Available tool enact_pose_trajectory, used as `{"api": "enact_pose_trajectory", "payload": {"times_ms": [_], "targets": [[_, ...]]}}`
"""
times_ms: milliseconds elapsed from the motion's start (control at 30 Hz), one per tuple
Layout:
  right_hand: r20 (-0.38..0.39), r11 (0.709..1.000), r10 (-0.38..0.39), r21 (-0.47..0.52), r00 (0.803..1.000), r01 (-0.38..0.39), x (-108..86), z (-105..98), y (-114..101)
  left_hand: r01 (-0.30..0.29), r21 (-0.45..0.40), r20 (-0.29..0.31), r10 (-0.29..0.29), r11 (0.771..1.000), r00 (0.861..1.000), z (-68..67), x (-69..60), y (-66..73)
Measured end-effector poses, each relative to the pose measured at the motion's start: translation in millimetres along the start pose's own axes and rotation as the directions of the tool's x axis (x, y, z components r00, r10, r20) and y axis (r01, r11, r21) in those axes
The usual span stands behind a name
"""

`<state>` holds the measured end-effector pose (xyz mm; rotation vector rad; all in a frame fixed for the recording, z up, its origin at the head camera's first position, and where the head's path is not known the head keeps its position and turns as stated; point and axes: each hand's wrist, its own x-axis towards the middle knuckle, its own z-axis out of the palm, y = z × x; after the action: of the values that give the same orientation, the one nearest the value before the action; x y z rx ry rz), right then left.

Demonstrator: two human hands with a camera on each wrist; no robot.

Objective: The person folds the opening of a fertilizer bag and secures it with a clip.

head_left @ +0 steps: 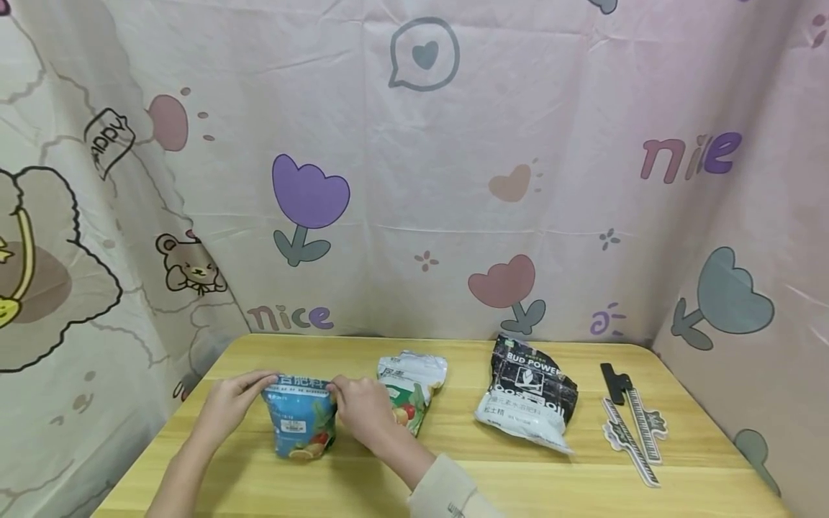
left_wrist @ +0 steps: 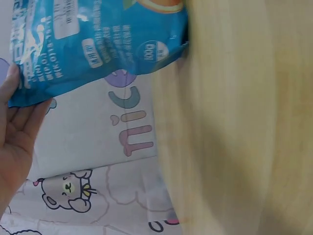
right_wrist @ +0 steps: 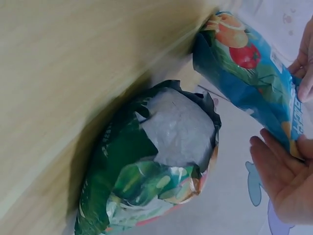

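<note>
A blue fertilizer bag with fruit and vegetable pictures stands upright at the front left of the wooden table. My left hand pinches its top left corner between thumb and fingers, seen also in the left wrist view. At the top right corner, my right hand pinches the bag's upper edge. In the right wrist view, the blue bag is stretched between both hands. Close behind the right hand is a green and white bag, partly covered by that hand in the head view.
A black and white soil bag lies right of centre on the table. Farther right are a black clip and two ruler-like strips with decorative shapes, one strip nearer the front. A printed curtain surrounds the table's back and sides.
</note>
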<state>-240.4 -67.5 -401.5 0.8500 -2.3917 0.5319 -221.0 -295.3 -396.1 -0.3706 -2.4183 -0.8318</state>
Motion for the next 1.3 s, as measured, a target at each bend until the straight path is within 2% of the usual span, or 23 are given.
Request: {"api": "enact_pose_trajectory", "payload": {"times_ms": [67,133,233,300,367,467,600,667,767,933,1000,1067,1300], "targets": [[0.029,0.999,0.012,0.033,1.0,-0.013,1.1,-1,0,0.033,0.01,0.052,-0.034,0.999,0.998,-2.0,1.7,0.2],[0.054,0.999,0.014,0.051,0.998,-0.017,2.6,-3,0,0.023,0.042,0.098,-0.027,0.999,0.995,-4.0,4.1,1.0],[0.079,0.999,-0.01,0.042,0.997,0.006,6.6,-5,-2,-0.077,0.096,0.17,0.06,0.992,0.984,-6.3,10.4,5.1],[0.093,0.999,-0.037,0.007,0.995,0.037,10.8,-6,-5,-0.152,0.12,0.232,0.121,0.981,0.965,-6.9,17.1,10.2],[0.104,0.996,-0.073,-0.036,0.992,0.077,15.3,-5,-9,-0.174,0.136,0.306,0.125,0.975,0.944,-7.6,22.3,16.4],[0.109,0.989,-0.107,-0.092,0.988,0.117,20.8,-3,-14,-0.157,0.161,0.402,0.081,0.974,0.912,-7.7,28.5,26.1],[0.088,0.981,-0.12,-0.144,0.989,0.132,21.6,3,-18,-0.106,0.15,0.464,0.024,0.983,0.885,-5.8,31.1,33.7],[0.069,0.979,-0.121,-0.155,0.99,0.13,20.2,8,-19,-0.081,0.14,0.465,0.007,0.987,0.885,-4.3,30.6,34.1],[0.029,0.981,-0.121,-0.15,0.992,0.124,17.6,12,-19,-0.064,0.127,0.446,0.0,0.99,0.895,-2.5,29.1,31.7],[-0.051,0.983,-0.108,-0.152,0.993,0.099,15.7,17,-19,-0.078,0.11,0.404,0.027,0.991,0.914,0.3,27.3,26.7],[-0.074,0.981,-0.103,-0.171,0.992,0.089,15.6,19,-19,-0.069,0.11,0.389,0.021,0.992,0.921,1.1,26.5,25.4],[-0.088,0.979,-0.098,-0.189,0.991,0.08,15.5,21,-20,-0.063,0.103,0.372,0.02,0.993,0.928,1.3,25.3,24.4],[-0.129,0.975,-0.084,-0.217,0.988,0.054,15.2,26,-22,-0.101,0.099,0.322,0.064,0.99,0.944,3.6,20.3,19.4]]}}
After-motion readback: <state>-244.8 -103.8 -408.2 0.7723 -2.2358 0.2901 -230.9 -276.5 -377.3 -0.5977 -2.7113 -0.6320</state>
